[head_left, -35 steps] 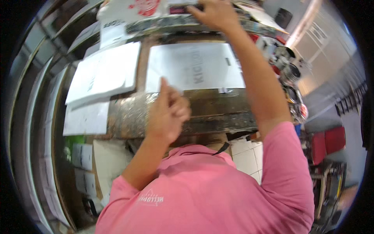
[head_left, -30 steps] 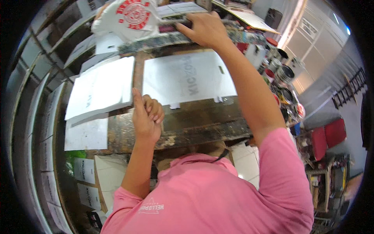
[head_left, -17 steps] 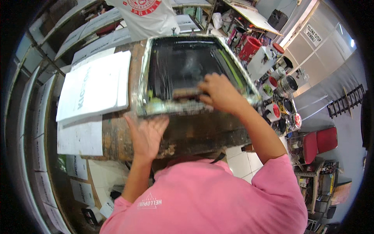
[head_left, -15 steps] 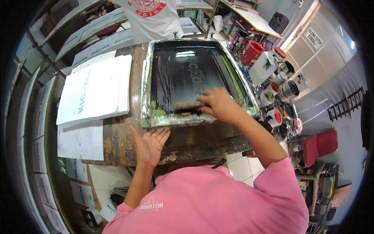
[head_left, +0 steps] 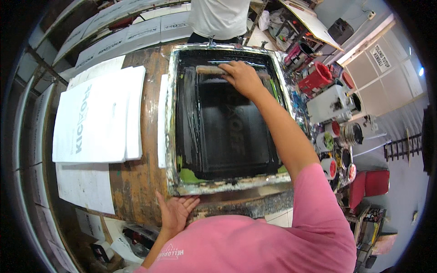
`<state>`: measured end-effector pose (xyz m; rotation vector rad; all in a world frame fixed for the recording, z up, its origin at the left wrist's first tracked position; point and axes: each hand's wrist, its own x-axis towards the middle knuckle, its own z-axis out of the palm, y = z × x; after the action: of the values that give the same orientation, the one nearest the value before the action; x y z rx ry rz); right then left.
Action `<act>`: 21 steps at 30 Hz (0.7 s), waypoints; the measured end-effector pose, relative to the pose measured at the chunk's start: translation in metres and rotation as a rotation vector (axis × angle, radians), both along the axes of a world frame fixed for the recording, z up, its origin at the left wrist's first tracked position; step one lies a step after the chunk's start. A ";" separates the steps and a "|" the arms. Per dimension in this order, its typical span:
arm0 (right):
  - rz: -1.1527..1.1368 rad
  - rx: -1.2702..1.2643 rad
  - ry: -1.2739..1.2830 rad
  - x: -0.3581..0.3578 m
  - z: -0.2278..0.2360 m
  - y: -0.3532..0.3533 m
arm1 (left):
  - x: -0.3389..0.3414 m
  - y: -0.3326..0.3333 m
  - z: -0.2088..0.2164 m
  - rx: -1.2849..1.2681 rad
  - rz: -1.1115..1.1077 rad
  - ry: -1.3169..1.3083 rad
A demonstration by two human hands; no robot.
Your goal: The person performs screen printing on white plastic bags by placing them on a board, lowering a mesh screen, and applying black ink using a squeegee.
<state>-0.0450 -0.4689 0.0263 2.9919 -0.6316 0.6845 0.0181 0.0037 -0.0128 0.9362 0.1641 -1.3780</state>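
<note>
A screen-printing frame [head_left: 172, 141] lies on the worktable, its dark mesh [head_left: 234, 132] smeared with black ink and bearing faint lettering. My right hand [head_left: 243, 78] grips a wooden-handled squeegee [head_left: 209, 70] near the far end of the mesh; ink hides the blade. By the frame's near left corner is my left hand [head_left: 177, 211], palm up with fingers spread, holding nothing. Its fingertips are at the underside of the near rim; whether they touch it I cannot tell. To the left rests a stack of printed white sheets [head_left: 102, 116].
Hinge clamps [head_left: 211, 41] sit along the frame's far edge. Ink pots, a red bucket [head_left: 315, 76] and a white jerrycan [head_left: 324, 103] crowd the right side. Racks with printed sheets [head_left: 141, 36] stand left and behind. Another person in a white shirt [head_left: 219, 18] stands beyond the table.
My right hand has pushed the squeegee from the near end of the mesh to the far end. The view has shifted, and the other person appears farther right. My left hand stays open by the near rim.
</note>
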 end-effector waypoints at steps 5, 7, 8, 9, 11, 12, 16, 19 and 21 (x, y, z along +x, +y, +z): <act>0.024 0.037 0.054 0.047 -0.042 -0.088 | 0.005 -0.003 0.000 0.085 0.003 0.023; -0.046 0.002 0.088 0.059 -0.036 -0.070 | 0.001 -0.003 0.000 0.108 0.051 0.029; -0.083 -0.022 0.069 0.056 -0.038 -0.064 | 0.001 -0.005 0.001 0.134 0.069 0.031; -0.096 -0.064 0.057 0.055 -0.041 -0.056 | -0.002 -0.005 0.001 0.161 0.094 0.037; -0.089 -0.069 0.059 0.039 -0.047 -0.033 | -0.002 -0.005 0.001 0.170 0.085 0.023; -0.060 -0.077 0.054 0.033 -0.047 -0.021 | -0.001 -0.006 0.000 0.160 0.083 0.015; -0.053 -0.008 0.055 -0.024 -0.043 0.055 | -0.001 -0.007 0.004 0.118 0.097 0.014; -0.055 0.042 0.029 -0.067 -0.035 0.125 | -0.003 -0.009 0.004 0.106 0.098 0.004; -0.041 0.117 0.080 -0.093 -0.026 0.167 | -0.001 -0.002 -0.001 -0.008 0.050 -0.009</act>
<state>-0.1380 -0.3017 0.0001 3.0836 -0.7518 0.5411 0.0170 0.0014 -0.0142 0.9258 0.1741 -1.3274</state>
